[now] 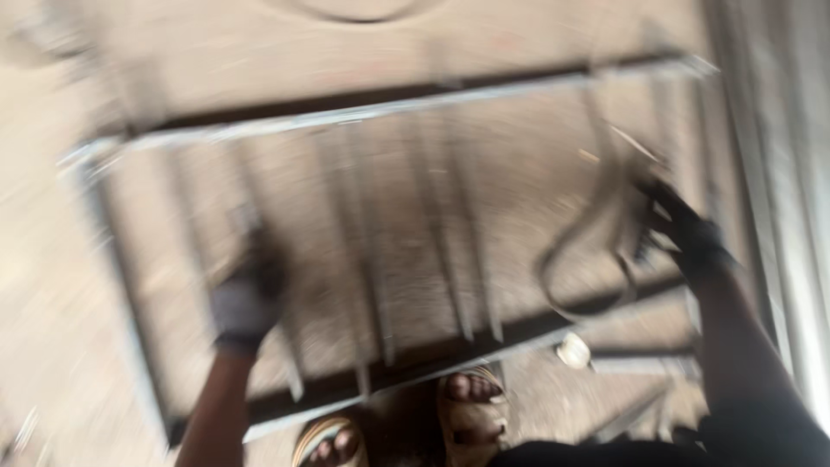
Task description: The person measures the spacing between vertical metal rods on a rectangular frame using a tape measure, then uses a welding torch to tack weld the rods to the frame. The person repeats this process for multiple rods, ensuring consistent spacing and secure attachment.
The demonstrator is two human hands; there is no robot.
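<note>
The view is badly blurred by motion. A rectangular grey metal frame (389, 111) with several upright bars lies tilted above the dusty ground. My left hand (246, 298), in a grey and black glove, is closed round one of the left bars. My right hand (683, 227), in a dark glove, grips the frame's right side, where a dark looped cable (577, 233) hangs beside it. My two feet in sandals (471, 415) stand just below the frame's near rail.
A small round pale object (573, 350) lies on the ground by the frame's near right corner. Loose metal bars (635, 415) lie at lower right. A pale metal post or wall edge (791, 199) runs down the right side.
</note>
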